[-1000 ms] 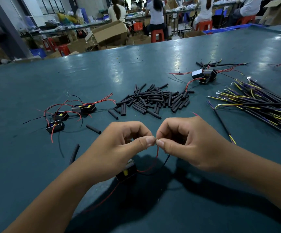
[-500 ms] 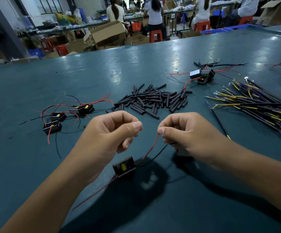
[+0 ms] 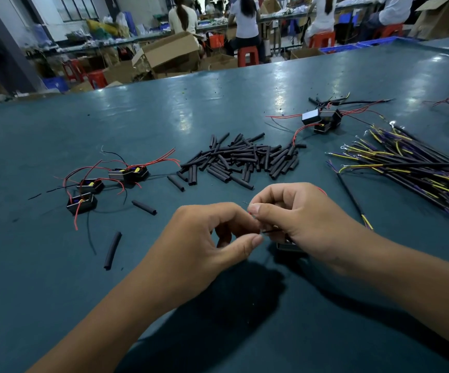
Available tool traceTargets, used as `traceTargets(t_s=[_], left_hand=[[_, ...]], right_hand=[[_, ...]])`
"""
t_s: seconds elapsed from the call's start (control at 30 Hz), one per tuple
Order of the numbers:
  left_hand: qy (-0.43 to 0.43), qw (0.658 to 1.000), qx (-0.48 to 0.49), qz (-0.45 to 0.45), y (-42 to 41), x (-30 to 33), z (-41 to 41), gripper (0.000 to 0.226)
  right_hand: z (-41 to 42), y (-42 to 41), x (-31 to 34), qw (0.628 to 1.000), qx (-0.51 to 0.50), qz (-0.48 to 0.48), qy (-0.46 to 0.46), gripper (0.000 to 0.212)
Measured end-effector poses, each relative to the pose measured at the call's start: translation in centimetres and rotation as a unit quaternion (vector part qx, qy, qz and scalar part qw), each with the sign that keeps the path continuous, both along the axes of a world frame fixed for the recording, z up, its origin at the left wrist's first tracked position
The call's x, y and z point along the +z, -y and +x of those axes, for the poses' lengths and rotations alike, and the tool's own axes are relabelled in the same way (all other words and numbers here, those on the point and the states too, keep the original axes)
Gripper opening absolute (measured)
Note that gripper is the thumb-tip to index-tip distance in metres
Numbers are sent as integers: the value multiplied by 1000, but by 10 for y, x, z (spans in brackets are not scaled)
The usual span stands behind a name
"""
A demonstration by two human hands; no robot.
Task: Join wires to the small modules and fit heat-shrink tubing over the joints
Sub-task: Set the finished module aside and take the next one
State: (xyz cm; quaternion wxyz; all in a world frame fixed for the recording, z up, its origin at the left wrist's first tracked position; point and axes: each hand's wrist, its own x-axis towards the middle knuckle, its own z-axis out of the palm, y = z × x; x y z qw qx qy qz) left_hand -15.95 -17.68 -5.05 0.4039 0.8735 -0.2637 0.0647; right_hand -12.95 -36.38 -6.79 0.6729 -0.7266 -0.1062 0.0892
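Note:
My left hand [image 3: 204,243] and my right hand [image 3: 301,222] meet low over the green table [image 3: 164,117]. The right hand pinches a thin red wire near its bare tip, and a black wire [image 3: 271,231] runs between the two hands. My left thumb and fingers close on that black wire's end. A small black module [image 3: 289,246] lies mostly hidden under my right hand. A heap of black heat-shrink tubing [image 3: 242,158] lies just beyond the hands. Several wired modules [image 3: 110,181] sit at the left.
A bundle of black, yellow and purple cables [image 3: 411,168] spreads at the right. More modules with red wires [image 3: 322,121] lie behind the tubing heap. Loose tubing pieces [image 3: 112,250] are scattered at the left. People sit at benches among cardboard boxes [image 3: 172,52] beyond the table's far edge.
The hands separated, then came together again. The module that lay in view below my left hand now sits under my right hand. My left hand has taken the black wire.

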Motion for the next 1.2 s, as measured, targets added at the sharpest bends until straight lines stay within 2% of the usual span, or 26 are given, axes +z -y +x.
traceTargets(t_s=[0.03, 0.13, 0.17, 0.27, 0.33, 0.4, 0.47, 0.6, 0.7, 0.8, 0.87, 0.9, 1.03, 1.2], left_hand=[[-20, 1000, 2, -13, -1, 0, 1, 3], [-88, 993, 18, -73, -3, -1, 3, 14], [-104, 990, 26, -95, -4, 0, 4, 14], [-142, 978, 51, -145, -7, -1, 8, 14], [-162, 970, 55, -175, -8, -2, 11, 13], [-179, 961, 49, -202, -8, -3, 13, 13], [-186, 958, 36, -216, -9, -4, 14, 12], [-188, 955, 19, -230, -11, -3, 15, 8], [-135, 974, 23, -181, -14, -3, 14, 12], [39, 996, 40, -63, -18, -3, 16, 15], [157, 987, 28, 22, -21, -2, 19, 22], [190, 981, 15, 48, -22, -2, 20, 22], [224, 972, -3, 71, -23, 0, 23, 15], [218, 971, -15, 99, -21, 1, 23, 18]], right_hand=[[0, -1, 0, 1000, -1, 3, 1, 14], [2, -3, -1, 999, -21, 38, -5, 5], [3, -2, -1, 999, -44, 19, 19, 6], [2, 4, 2, 970, -119, -106, 185, 8], [-2, 7, 8, 942, -111, -145, 281, 4], [-7, 7, 9, 921, -74, -189, 334, 7], [-9, 5, 6, 914, -43, -217, 341, 9], [-6, 4, 3, 935, -15, -189, 301, 2], [-3, 4, 3, 947, -6, -157, 279, 6], [-1, 4, 2, 949, 3, -157, 272, 9], [-1, 4, 3, 950, 16, -157, 270, 9], [-1, 4, 3, 951, 24, -153, 269, 10], [-2, 3, 3, 958, 41, -135, 251, 10], [-3, 3, 6, 963, 60, -116, 234, 12]])
